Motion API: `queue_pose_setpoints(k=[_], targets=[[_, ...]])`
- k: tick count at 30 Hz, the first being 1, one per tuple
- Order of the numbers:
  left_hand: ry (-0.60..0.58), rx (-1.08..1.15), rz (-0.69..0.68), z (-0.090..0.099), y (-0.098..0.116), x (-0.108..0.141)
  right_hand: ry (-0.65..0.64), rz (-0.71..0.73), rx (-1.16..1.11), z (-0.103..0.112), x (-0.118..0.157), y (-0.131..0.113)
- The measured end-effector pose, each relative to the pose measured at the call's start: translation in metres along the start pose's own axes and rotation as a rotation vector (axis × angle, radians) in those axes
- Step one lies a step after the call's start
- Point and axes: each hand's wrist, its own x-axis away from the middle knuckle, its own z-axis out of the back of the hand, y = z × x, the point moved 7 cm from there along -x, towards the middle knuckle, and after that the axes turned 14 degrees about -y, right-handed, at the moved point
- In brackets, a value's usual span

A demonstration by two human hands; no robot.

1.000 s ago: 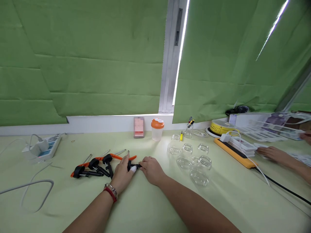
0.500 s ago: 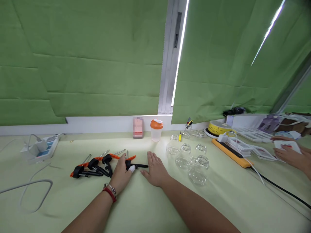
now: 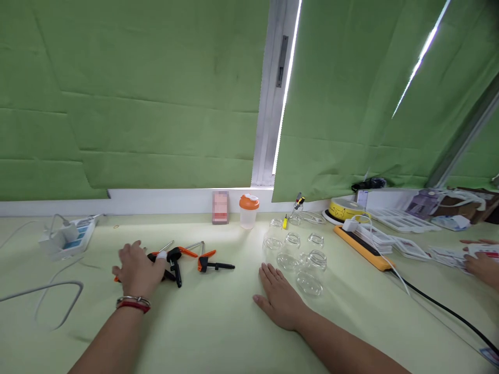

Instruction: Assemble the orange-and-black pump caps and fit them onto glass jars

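Across pale desk (image 3: 212, 324), my left hand (image 3: 137, 272), spread over clustered clamps (image 3: 176, 270); hold hidden, cannot tell whether gripping. My right hand (image 3: 281, 302), open, palm down, just left of glass jars (image 3: 310, 281): sideways slip could topple them. Clamps crowd together; lifting one could snag neighbours. Lone clamp (image 3: 206, 265), between hands: black handle (image 3: 224, 266), long axis left-right, pointing right.

– what are the clamps (image 3: 203, 264) made of?
– plastic by the look, mostly matt, with shiny bare metal rods (image 3: 194, 245).
– and the jars (image 3: 310, 282)?
– clear, smooth and glossy, like glass.
– the table (image 3: 218, 327)?
– smooth, with a soft sheen.
– the curtain (image 3: 167, 78)?
– matt and creased; cloth or paper, i can't tell which.
– the cup (image 3: 247, 219)?
– cloudy plastic, under a smooth plastic lid (image 3: 246, 202).
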Motion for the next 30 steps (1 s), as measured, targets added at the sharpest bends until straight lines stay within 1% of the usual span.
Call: queue_pose_setpoints(k=[2, 3, 4, 5, 7, 9, 10, 11, 12, 13, 14, 16, 19, 22, 27, 29, 30], targets=[[-0.096, -0.034, 0.128, -0.006, -0.018, -0.004, -0.004, -0.007, -0.002, 0.0, 0.003, 0.004], [-0.131, -0.048, 0.142, -0.01, -0.021, -0.003, -0.008, -0.008, -0.002, 0.0, 0.002, 0.005], [-0.154, -0.061, 0.098, -0.014, -0.017, 0.001, -0.012, -0.006, -0.001, 0.001, 0.001, 0.006], [-0.173, -0.074, -0.005, -0.018, -0.007, 0.006, -0.017, -0.001, 0.001, 0.001, 0.0, 0.007], [-0.238, -0.089, -0.332, -0.027, 0.023, 0.028, -0.028, 0.018, 0.008, 0.001, -0.002, 0.008], [-0.357, -0.074, -0.679, -0.035, 0.054, 0.061, -0.039, 0.046, 0.019, 0.001, -0.003, 0.01], [-0.428, -0.067, -0.821, -0.038, 0.064, 0.078, -0.044, 0.062, 0.025, 0.001, -0.003, 0.012], [-0.492, -0.062, -0.945, -0.04, 0.073, 0.093, -0.051, 0.077, 0.031, 0.002, -0.003, 0.013], [-0.587, -0.067, -1.074, -0.043, 0.079, 0.108, -0.055, 0.092, 0.036, 0.002, -0.002, 0.014], [-0.676, -0.076, -1.164, -0.045, 0.082, 0.12, -0.059, 0.108, 0.041, 0.002, -0.002, 0.014], [-0.744, -0.08, -1.217, -0.047, 0.084, 0.127, -0.059, 0.122, 0.043, 0.003, -0.001, 0.015], [-0.831, -0.072, -1.236, -0.049, 0.084, 0.131, -0.052, 0.142, 0.042, 0.005, 0.001, 0.016], [-0.917, -0.043, -1.195, -0.052, 0.084, 0.127, -0.041, 0.163, 0.032, 0.009, 0.002, 0.016], [-0.996, -0.007, -1.187, -0.052, 0.084, 0.126, -0.047, 0.182, 0.024, 0.012, 0.002, 0.017], [-0.993, 0.031, -1.182, -0.05, 0.085, 0.125, -0.029, 0.194, 0.023, 0.013, 0.004, 0.018], [-0.988, 0.012, -1.182, -0.052, 0.084, 0.125, 0.035, 0.211, 0.047, 0.016, 0.006, 0.017], [-0.986, 0.004, -1.183, -0.053, 0.083, 0.125, 0.096, 0.223, 0.071, 0.018, 0.007, 0.015]])
